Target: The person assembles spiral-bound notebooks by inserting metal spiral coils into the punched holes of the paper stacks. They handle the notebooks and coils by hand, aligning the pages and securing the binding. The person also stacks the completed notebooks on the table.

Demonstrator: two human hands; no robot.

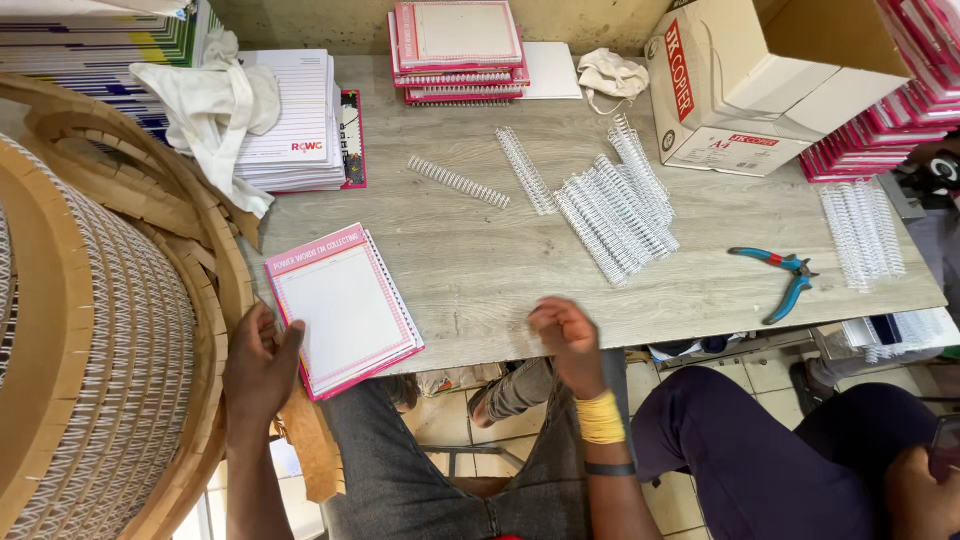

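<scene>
Grey wood-grain tabletop (480, 270), cluttered binding station, tiled floor below.

My left hand (262, 365) sits at the near-left edge, fingers half-curled, thumb touching the lower-left corner of the pink-covered notebook (343, 308). Not gripping it, just resting against it. That notebook lies tilted, overhanging the near edge, wire spine already along its right side, so by my read this one is bound.

My right hand (568, 340) hovers at the near edge mid-table, fingers bunched loosely; blurred, so I cannot tell if it pinches anything. Yellow band on the wrist.

Progress, judging from the layout: a stack of bound pink notebooks (458, 50) at the far edge looks finished. More pink-edged stacks (880, 120) far right. A pile of loose wire binding coils (615, 205) sits mid-table, plus two single coils (457, 181) to its left and another bunch of coils (862, 232) at right, so plenty of binding remains. A stack of lined white pages (300, 125) far left looks unbound, white cloth (215, 100) draped over it.

Blue-handled pliers (780, 278) lie right of the coil pile, well apart from my right hand. Open cardboard box (740, 90) crowds the far right. Big wooden spool of wire (100, 330) hems in my left side. Another person's dark-clad leg (760, 450) sits close on my right.
</scene>
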